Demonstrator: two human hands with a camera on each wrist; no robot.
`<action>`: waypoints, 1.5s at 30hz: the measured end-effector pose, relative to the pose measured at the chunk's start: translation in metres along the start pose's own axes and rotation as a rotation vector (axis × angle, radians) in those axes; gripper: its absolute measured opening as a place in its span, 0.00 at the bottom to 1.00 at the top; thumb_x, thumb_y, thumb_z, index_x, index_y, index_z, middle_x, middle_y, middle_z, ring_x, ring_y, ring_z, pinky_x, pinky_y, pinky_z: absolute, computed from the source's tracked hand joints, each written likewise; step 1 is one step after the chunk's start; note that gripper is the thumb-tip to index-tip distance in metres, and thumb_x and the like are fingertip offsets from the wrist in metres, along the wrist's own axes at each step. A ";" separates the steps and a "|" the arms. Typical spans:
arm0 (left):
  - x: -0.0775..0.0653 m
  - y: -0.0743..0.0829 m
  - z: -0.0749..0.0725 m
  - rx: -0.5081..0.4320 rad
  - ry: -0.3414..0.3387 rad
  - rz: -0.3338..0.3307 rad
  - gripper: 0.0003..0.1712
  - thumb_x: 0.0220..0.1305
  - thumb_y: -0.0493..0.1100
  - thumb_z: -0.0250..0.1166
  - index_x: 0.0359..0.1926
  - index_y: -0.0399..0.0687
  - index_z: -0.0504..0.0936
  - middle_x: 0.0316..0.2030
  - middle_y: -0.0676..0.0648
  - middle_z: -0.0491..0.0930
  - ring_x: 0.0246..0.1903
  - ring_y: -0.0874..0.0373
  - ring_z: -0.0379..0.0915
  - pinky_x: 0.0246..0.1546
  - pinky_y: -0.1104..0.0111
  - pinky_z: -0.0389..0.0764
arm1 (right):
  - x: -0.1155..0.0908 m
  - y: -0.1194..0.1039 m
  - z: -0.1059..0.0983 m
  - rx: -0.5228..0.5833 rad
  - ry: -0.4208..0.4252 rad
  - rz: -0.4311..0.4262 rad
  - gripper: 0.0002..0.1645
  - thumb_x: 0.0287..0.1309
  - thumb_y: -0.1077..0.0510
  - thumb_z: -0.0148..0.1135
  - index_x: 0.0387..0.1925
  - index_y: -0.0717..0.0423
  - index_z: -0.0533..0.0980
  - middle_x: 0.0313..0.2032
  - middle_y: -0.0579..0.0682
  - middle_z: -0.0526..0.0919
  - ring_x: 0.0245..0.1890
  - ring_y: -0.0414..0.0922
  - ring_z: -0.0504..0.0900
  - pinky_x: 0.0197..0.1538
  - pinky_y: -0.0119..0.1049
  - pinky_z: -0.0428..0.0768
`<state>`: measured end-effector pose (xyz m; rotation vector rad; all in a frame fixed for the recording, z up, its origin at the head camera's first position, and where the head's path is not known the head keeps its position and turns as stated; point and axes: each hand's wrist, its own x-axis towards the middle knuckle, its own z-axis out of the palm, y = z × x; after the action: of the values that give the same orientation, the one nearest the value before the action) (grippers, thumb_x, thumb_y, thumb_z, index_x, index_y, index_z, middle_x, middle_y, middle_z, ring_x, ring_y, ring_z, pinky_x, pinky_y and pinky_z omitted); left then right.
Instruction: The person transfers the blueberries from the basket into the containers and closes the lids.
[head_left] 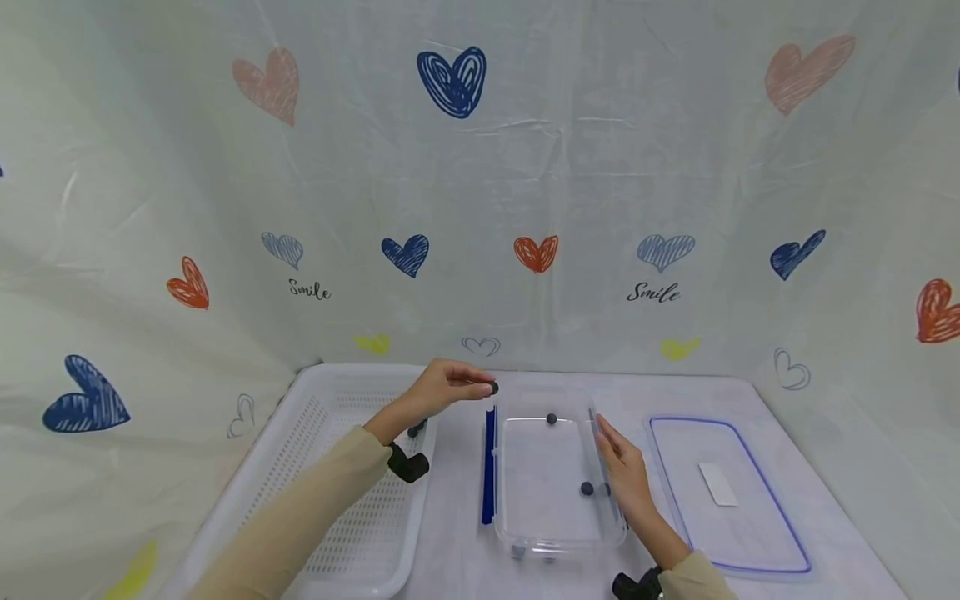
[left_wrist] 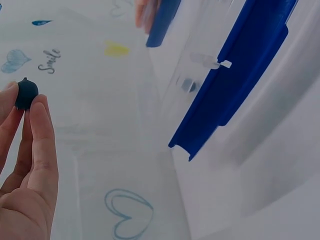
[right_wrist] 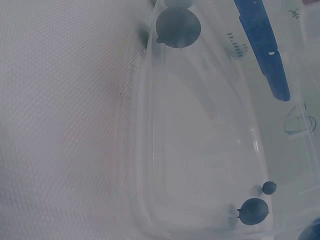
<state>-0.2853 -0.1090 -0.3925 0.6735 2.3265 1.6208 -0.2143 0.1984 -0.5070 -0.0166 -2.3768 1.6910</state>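
A small dark blue ball (left_wrist: pixel 28 94) with a pointed nub sits pinched between the fingertips and thumb of my left hand (head_left: pixel 450 385). That hand is above the far left corner of a clear plastic box (head_left: pixel 555 546), which has blue side flaps (left_wrist: pixel 235 75). Along the box's right wall lies my right hand (head_left: pixel 626 471), its fingers extended and touching the side. Inside the box are several similar dark balls (head_left: pixel 587 488), some in the corners. The right wrist view shows the box interior, with one large-looking ball (right_wrist: pixel 178 27) close to the camera.
A white perforated basket (head_left: pixel 408 542) stands on the left, with a few dark balls (head_left: pixel 414 430) by its right wall, partly behind my left wrist. On the right lies a clear lid (head_left: pixel 757 533) with a blue seal and a white label (head_left: pixel 718 484). A heart-printed sheet (head_left: pixel 480 183) hangs behind.
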 end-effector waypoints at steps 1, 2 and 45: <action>0.001 0.000 0.002 0.001 -0.002 -0.002 0.16 0.54 0.48 0.68 0.44 0.50 0.83 0.40 0.51 0.82 0.41 0.54 0.79 0.46 0.64 0.77 | 0.000 0.000 0.000 0.001 0.002 -0.001 0.27 0.67 0.51 0.48 0.64 0.58 0.63 0.63 0.55 0.65 0.63 0.51 0.62 0.60 0.42 0.63; 0.002 0.001 0.003 0.008 -0.005 -0.003 0.16 0.54 0.48 0.68 0.44 0.51 0.83 0.40 0.51 0.82 0.41 0.55 0.79 0.46 0.65 0.77 | 0.000 0.000 0.000 0.003 0.002 -0.002 0.27 0.67 0.51 0.48 0.64 0.59 0.63 0.63 0.55 0.64 0.63 0.51 0.62 0.60 0.42 0.63; 0.007 -0.001 0.013 0.098 0.001 0.032 0.13 0.56 0.46 0.66 0.44 0.54 0.83 0.40 0.54 0.81 0.39 0.58 0.79 0.44 0.67 0.78 | 0.000 0.002 0.000 0.003 -0.005 0.021 0.29 0.66 0.48 0.48 0.65 0.55 0.62 0.64 0.53 0.63 0.64 0.49 0.61 0.61 0.43 0.62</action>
<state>-0.2861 -0.0947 -0.3981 0.7342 2.4209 1.5292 -0.2148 0.1988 -0.5086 -0.0370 -2.3859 1.7056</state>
